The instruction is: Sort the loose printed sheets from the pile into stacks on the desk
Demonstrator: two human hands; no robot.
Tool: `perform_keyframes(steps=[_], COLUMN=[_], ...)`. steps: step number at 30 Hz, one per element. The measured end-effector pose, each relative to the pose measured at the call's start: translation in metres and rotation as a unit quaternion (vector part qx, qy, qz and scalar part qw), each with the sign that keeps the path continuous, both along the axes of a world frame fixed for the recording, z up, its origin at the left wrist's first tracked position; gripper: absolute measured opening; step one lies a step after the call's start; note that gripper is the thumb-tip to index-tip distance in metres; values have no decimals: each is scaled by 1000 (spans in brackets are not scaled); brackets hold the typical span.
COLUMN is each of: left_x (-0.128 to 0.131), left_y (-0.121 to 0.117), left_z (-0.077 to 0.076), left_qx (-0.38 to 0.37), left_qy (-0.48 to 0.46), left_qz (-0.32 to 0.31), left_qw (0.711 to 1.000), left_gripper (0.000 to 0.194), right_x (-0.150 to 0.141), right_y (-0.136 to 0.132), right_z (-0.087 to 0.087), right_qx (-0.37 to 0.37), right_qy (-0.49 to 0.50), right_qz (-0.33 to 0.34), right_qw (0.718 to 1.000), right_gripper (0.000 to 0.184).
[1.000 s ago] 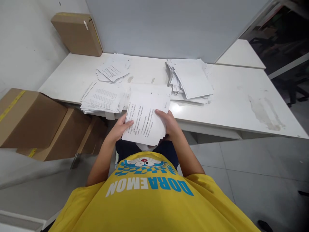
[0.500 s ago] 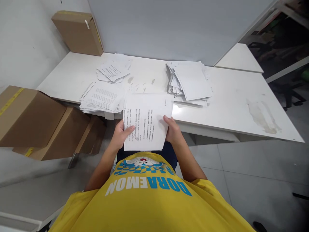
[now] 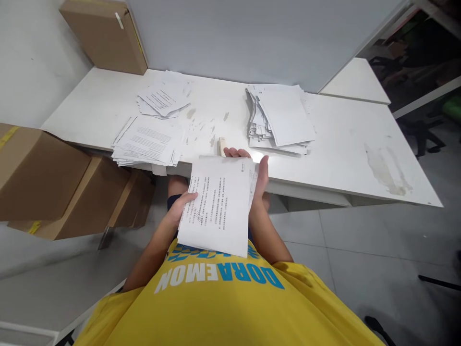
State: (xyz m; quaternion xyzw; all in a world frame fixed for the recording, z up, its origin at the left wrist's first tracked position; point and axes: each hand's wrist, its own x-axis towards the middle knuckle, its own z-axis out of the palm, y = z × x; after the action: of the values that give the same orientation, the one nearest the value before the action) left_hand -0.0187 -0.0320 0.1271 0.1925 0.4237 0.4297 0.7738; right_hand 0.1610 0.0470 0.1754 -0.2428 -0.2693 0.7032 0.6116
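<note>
A printed sheaf of papers (image 3: 218, 204) is in front of my chest, tilted toward me. My left hand (image 3: 182, 209) grips its left edge, thumb on top. My right hand (image 3: 257, 175) supports the right side and back, fingers stretched up behind the top edge. A small beige object (image 3: 222, 144) lies on the white table (image 3: 342, 144) just beyond my right fingertips. Three paper piles lie on the table: one at the near left edge (image 3: 146, 144), one further back left (image 3: 163, 100), one of blank-side-up sheets (image 3: 279, 117) in the middle.
Cardboard boxes (image 3: 43, 182) stand at the left beside the table, and another box (image 3: 104, 33) leans in the back left corner. A grey partition wall runs behind the table. A second white table (image 3: 355, 81) and dark chairs are at the right.
The held sheaf has come lower and closer to my chest. My right hand shifted from gripping the right edge to fingers stretched up behind the sheets. The small beige object has come into view.
</note>
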Motion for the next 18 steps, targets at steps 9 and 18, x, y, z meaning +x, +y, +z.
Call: perform_keyframes(steps=[9, 18], left_x=[7, 46], left_y=[49, 108], left_z=[-7, 8], left_qx=[130, 231], left_qy=[136, 332], left_qz=[-169, -258], left_qw=[968, 877], left_gripper=[65, 49], right_x=[56, 62], right_y=[-78, -119], right_z=[-41, -82], right_qx=[-215, -266], right_qy=[-169, -221], right_qz=[98, -134], right_qw=[957, 929], right_gripper=[58, 64])
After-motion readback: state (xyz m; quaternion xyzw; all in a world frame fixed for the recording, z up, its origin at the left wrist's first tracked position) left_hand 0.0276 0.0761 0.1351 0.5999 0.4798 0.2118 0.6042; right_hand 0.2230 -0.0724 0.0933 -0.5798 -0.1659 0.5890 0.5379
